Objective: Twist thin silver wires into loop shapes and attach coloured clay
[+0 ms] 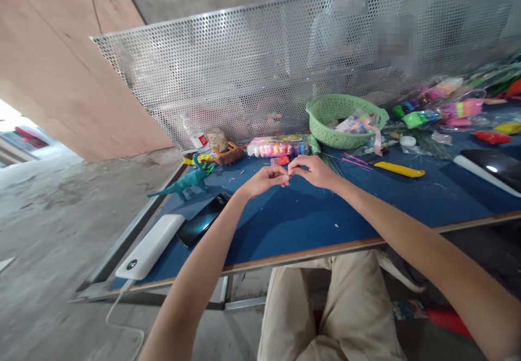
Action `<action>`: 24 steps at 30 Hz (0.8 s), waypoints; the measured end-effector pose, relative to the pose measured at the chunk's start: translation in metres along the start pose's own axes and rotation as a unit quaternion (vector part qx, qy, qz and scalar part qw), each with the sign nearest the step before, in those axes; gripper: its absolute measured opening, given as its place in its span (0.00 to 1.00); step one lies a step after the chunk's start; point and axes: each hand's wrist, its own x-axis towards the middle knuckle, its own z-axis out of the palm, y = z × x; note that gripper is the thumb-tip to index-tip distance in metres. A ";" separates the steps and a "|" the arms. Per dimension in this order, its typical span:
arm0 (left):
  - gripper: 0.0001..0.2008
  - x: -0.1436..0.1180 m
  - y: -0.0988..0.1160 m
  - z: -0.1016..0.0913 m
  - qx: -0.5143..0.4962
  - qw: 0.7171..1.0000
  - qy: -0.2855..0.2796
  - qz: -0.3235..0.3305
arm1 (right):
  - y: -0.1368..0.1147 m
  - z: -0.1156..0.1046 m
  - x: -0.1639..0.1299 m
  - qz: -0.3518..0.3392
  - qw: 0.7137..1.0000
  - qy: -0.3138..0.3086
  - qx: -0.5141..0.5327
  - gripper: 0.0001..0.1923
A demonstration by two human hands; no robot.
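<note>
Blue table (285,225) under my head camera, and both of my hands meet above its middle: left hand (266,179) and right hand (313,170) are pinched fingertip to fingertip over a tiny piece (289,176) that I can barely make out. It looks pale and very small, mostly hidden between the tips, so I cannot tell its exact shape or colour. The fingers of each hand are curled nearly closed on it, thumbs against forefingers, with the rest tucked in.

My judgement is that such fine work goes best with wrists steady near the table, pressure light, and the piece turned toward the camera so it can be seen.

Around the hands: a teal dinosaur figure (185,183) and a brown one (228,153) to the left, a pack of coloured clay (277,146) just beyond, a green basket (344,119) behind the right hand, a yellow tool (399,170) to its right. A dark phone (202,220) and a white power bank (151,246) lie near the left edge. A perforated metal screen (244,73) backs the table.
</note>
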 end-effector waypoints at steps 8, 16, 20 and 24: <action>0.21 -0.002 -0.005 0.002 -0.049 0.998 -0.015 -0.047 | -0.002 -0.001 0.001 0.001 1.000 -0.013 0.024 0.08; 0.18 0.000 0.001 0.008 -0.003 1.000 0.017 0.004 | -0.005 -0.002 -0.001 0.078 0.996 0.002 0.044 0.09; 0.17 0.001 0.002 0.009 0.109 0.992 0.045 0.053 | -0.004 -0.003 -0.001 0.075 0.997 0.005 0.023 0.08; 0.13 0.001 0.002 0.014 0.268 0.947 0.110 0.137 | -0.001 -0.002 -0.001 0.071 0.997 0.012 0.008 0.09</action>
